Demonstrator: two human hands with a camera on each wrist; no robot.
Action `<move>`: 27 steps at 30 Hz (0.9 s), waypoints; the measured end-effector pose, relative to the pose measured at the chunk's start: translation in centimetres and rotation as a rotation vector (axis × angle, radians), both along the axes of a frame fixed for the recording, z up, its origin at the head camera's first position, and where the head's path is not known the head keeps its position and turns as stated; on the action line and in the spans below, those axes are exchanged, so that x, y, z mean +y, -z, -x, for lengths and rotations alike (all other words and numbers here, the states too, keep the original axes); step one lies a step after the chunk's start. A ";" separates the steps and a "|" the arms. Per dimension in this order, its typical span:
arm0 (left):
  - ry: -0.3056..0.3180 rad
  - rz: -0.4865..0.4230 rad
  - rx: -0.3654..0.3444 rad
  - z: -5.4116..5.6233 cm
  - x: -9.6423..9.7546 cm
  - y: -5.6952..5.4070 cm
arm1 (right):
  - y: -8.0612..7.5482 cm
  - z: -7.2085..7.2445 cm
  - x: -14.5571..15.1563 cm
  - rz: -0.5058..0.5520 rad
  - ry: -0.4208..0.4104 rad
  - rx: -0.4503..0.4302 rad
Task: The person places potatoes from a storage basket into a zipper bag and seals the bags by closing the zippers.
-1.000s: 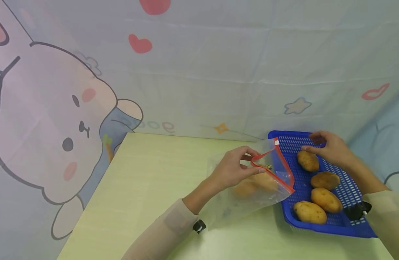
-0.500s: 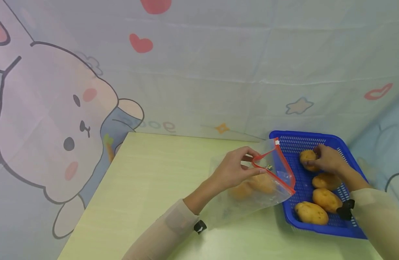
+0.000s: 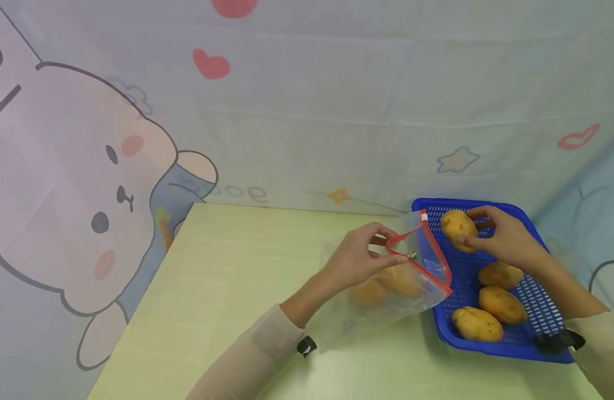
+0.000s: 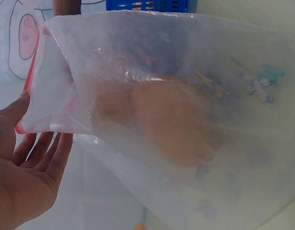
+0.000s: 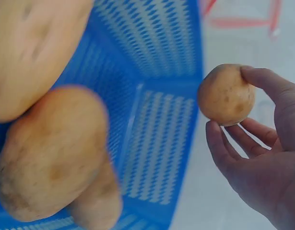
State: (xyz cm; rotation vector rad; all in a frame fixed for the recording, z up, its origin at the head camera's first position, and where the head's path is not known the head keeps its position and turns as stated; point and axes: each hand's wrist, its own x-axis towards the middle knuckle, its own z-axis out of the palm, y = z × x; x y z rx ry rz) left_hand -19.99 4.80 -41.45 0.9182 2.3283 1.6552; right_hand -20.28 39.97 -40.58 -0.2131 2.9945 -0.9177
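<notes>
My left hand [image 3: 362, 255] pinches the red-edged mouth of a clear zip bag [image 3: 377, 316] between thumb and fingers, and the mouth gapes toward the basket. Inside the bag, potatoes [image 4: 171, 120] show blurred through the plastic in the left wrist view. My right hand [image 3: 509, 236] holds a potato [image 3: 458, 228] by its side, thumb on one face and fingers on the other; the right wrist view shows this potato [image 5: 227, 95] at the fingertips. It is raised over the far part of a blue plastic basket [image 3: 492, 351], near the bag's white slider [image 3: 424, 217].
Three potatoes lie in the basket: a far potato [image 3: 500, 275], a middle potato [image 3: 503, 305] and a near potato [image 3: 477, 324]. Basket and bag stand on a pale yellow-green table [image 3: 247, 250]. A printed cloth [image 3: 307, 111] hangs behind the table's far edge.
My right hand reached down into the basket, took hold of the farthest potato and lifted it, moving a little left toward the bag. The left hand and bag stayed in place.
</notes>
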 end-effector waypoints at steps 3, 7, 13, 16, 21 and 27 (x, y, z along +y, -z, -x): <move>0.008 -0.012 -0.006 0.0 0.0 0.1 | -1.8 -1.4 -1.1 0.035 -0.020 0.027; 0.015 -0.039 -0.014 0.0 0.0 0.2 | -3.3 -3.3 -2.5 0.130 -0.109 0.078; 0.004 -0.047 -0.017 0.3 -0.1 0.1 | -3.6 -4.4 -5.1 0.130 -0.264 0.167; 0.003 -0.046 -0.014 0.5 0.0 0.0 | -3.4 -4.4 -6.1 0.080 -0.301 0.193; 0.006 -0.033 -0.017 0.5 0.1 -0.2 | -2.8 -4.4 -7.1 0.074 -0.352 0.173; 0.021 -0.031 -0.004 0.7 0.3 -0.4 | -2.5 -4.5 -7.5 0.096 -0.345 0.151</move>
